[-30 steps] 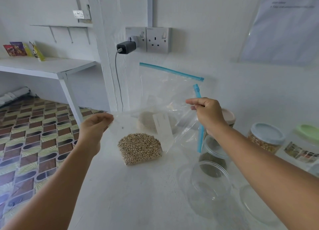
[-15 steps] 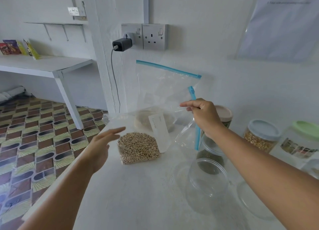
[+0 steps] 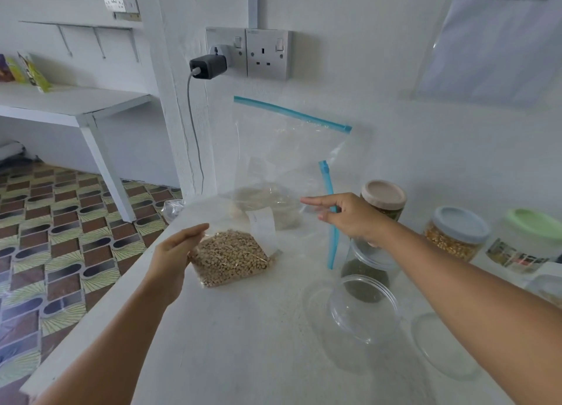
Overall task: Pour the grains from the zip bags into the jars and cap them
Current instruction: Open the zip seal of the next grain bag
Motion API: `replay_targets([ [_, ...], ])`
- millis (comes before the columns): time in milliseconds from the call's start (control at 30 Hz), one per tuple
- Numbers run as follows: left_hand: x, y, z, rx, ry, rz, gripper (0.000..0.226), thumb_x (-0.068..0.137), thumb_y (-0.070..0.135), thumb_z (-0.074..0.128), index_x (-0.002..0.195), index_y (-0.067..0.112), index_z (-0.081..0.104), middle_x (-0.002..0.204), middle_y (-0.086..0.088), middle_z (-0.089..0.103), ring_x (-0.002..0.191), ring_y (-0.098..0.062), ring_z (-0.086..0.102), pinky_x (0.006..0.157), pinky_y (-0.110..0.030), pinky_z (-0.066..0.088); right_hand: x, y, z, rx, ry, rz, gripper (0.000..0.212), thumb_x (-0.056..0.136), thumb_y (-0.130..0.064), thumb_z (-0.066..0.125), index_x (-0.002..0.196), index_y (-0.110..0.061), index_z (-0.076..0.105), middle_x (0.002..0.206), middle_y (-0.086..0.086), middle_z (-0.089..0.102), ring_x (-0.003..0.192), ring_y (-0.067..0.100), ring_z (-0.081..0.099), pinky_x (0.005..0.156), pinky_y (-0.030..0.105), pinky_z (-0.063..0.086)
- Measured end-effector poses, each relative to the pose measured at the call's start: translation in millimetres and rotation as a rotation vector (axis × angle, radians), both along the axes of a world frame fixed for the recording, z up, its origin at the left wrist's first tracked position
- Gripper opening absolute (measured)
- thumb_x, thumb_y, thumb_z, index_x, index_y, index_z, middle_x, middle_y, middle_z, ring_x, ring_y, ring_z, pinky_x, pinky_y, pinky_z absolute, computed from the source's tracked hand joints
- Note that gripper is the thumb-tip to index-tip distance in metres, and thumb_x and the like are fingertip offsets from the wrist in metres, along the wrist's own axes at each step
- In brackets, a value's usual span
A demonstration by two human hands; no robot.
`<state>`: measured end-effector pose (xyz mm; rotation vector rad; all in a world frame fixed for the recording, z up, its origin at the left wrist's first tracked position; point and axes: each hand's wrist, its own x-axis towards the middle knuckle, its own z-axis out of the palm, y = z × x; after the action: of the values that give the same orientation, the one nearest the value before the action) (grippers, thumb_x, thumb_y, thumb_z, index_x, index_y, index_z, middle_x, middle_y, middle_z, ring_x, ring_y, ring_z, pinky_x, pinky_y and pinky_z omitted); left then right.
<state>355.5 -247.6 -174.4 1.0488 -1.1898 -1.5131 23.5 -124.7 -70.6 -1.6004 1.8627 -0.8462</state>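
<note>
A clear zip bag (image 3: 231, 258) with tan grains lies on the white table (image 3: 243, 343). Its blue zip strip (image 3: 330, 246) stands upright at the right. My right hand (image 3: 349, 219) pinches the bag's plastic at that strip, index finger stretched out to the left. My left hand (image 3: 173, 258) rests with relaxed fingers against the grain heap's left edge and holds nothing. A second zip bag (image 3: 273, 161) with pale grains leans on the wall behind. An empty clear jar (image 3: 362, 310) stands uncapped in front of my right forearm, its clear lid (image 3: 441, 343) flat to the right.
Capped jars stand along the right: dark grains (image 3: 365, 270), beige lid (image 3: 383, 197), blue lid with corn (image 3: 459, 234), green lid (image 3: 532, 237). A charger (image 3: 208, 67) hangs from the wall socket. The table's left edge drops to a tiled floor (image 3: 60, 237).
My left hand let go of the bag's raised corner and came down beside the grain heap. My right hand sank a little with the zip strip.
</note>
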Motion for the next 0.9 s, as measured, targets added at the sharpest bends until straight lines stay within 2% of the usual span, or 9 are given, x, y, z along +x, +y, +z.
replay_targets([
  [100, 8.0, 5.4, -4.3, 0.012, -0.005, -0.137, 0.031, 0.1, 0.008, 0.06, 0.118, 0.022, 0.08, 0.122, 0.006, 0.075, 0.118, -0.016, 0.06, 0.109, -0.038, 0.039, 10.5, -5.6, 2.2, -0.079, -0.023, -0.049, 0.035, 0.104, -0.014, 0.06, 0.118, -0.043, 0.075, 0.104, -0.015, 0.078, 0.112, 0.0, 0.067, 0.113, 0.035, 0.047],
  [233, 10.4, 9.0, -11.7, 0.031, -0.02, -0.251, 0.034, 0.093, 0.011, 0.067, 0.126, 0.016, 0.074, 0.129, 0.003, 0.074, 0.128, -0.015, 0.063, 0.114, -0.034, 0.041, 24.9, -13.3, 2.2, -0.12, -0.024, -0.049, 0.036, 0.105, -0.01, 0.057, 0.112, -0.037, 0.079, 0.099, -0.008, 0.078, 0.103, 0.007, 0.071, 0.108, 0.038, 0.052],
  [333, 2.8, 5.7, -9.6, 0.016, -0.073, -0.145, 0.031, 0.092, 0.012, 0.072, 0.123, 0.016, 0.076, 0.119, 0.0, 0.077, 0.121, -0.02, 0.068, 0.111, -0.038, 0.048, 34.2, -15.9, 2.8, -0.183, -0.057, -0.092, 0.044, 0.105, -0.003, 0.052, 0.104, -0.037, 0.079, 0.1, -0.003, 0.075, 0.088, 0.02, 0.076, 0.098, 0.048, 0.057],
  [433, -8.7, 6.4, -1.0, -0.02, -0.071, -0.001, 0.021, 0.097, 0.01, 0.071, 0.112, 0.022, 0.08, 0.106, 0.006, 0.08, 0.106, -0.01, 0.072, 0.094, -0.025, 0.054, 42.1, -15.1, 12.2, -0.256, -0.109, -0.152, 0.044, 0.106, -0.003, 0.05, 0.102, -0.035, 0.079, 0.099, -0.006, 0.075, 0.083, 0.023, 0.076, 0.092, 0.056, 0.058],
  [500, -12.5, 5.3, 5.3, -0.025, -0.03, 0.051, 0.021, 0.099, 0.011, 0.069, 0.11, 0.025, 0.08, 0.103, 0.005, 0.079, 0.1, -0.01, 0.072, 0.085, -0.021, 0.056, 46.6, -12.5, 22.5, -0.297, -0.134, -0.173, 0.044, 0.106, -0.003, 0.048, 0.104, -0.034, 0.08, 0.1, -0.008, 0.074, 0.083, 0.023, 0.076, 0.09, 0.055, 0.059],
  [600, -9.2, 0.1, 13.9, -0.075, -0.003, 0.071, 0.022, 0.1, 0.016, 0.068, 0.111, 0.03, 0.08, 0.107, 0.004, 0.079, 0.102, -0.007, 0.067, 0.089, -0.02, 0.054, 52.6, -4.6, 37.7, -0.37, -0.177, -0.193, 0.044, 0.106, -0.002, 0.045, 0.108, -0.031, 0.079, 0.104, -0.004, 0.073, 0.076, 0.02, 0.072, 0.086, 0.042, 0.063],
  [733, -5.0, 1.4, 33.2, -0.123, 0.048, 0.038, 0.022, 0.098, 0.016, 0.071, 0.115, 0.026, 0.078, 0.114, 0.001, 0.079, 0.124, -0.007, 0.065, 0.114, -0.03, 0.042, 59.9, 7.3, 58.1, -0.467, -0.247, -0.213, 0.044, 0.106, -0.002, 0.045, 0.109, -0.028, 0.079, 0.108, 0.003, 0.073, 0.072, 0.019, 0.068, 0.08, 0.036, 0.064],
  [800, -5.2, 5.2, 45.0, -0.13, 0.08, 0.051, 0.023, 0.096, 0.015, 0.072, 0.116, 0.025, 0.079, 0.113, -0.001, 0.079, 0.125, -0.01, 0.065, 0.115, -0.032, 0.042, 62.7, 14.8, 67.0, -0.507, -0.271, -0.225, 0.042, 0.106, -0.002, 0.045, 0.109, -0.028, 0.079, 0.108, 0.003, 0.073, 0.07, 0.021, 0.066, 0.08, 0.038, 0.064],
  [900, -5.8, 17.0, 63.2, -0.127, 0.111, 0.071, 0.026, 0.095, 0.017, 0.074, 0.119, 0.025, 0.078, 0.106, 0.003, 0.079, 0.119, -0.007, 0.068, 0.104, -0.025, 0.047, 62.6, 32.0, 73.1, -0.539, -0.32, -0.235, 0.041, 0.106, -0.002, 0.046, 0.11, -0.026, 0.079, 0.107, 0.002, 0.073, 0.071, 0.022, 0.065, 0.083, 0.044, 0.062],
])
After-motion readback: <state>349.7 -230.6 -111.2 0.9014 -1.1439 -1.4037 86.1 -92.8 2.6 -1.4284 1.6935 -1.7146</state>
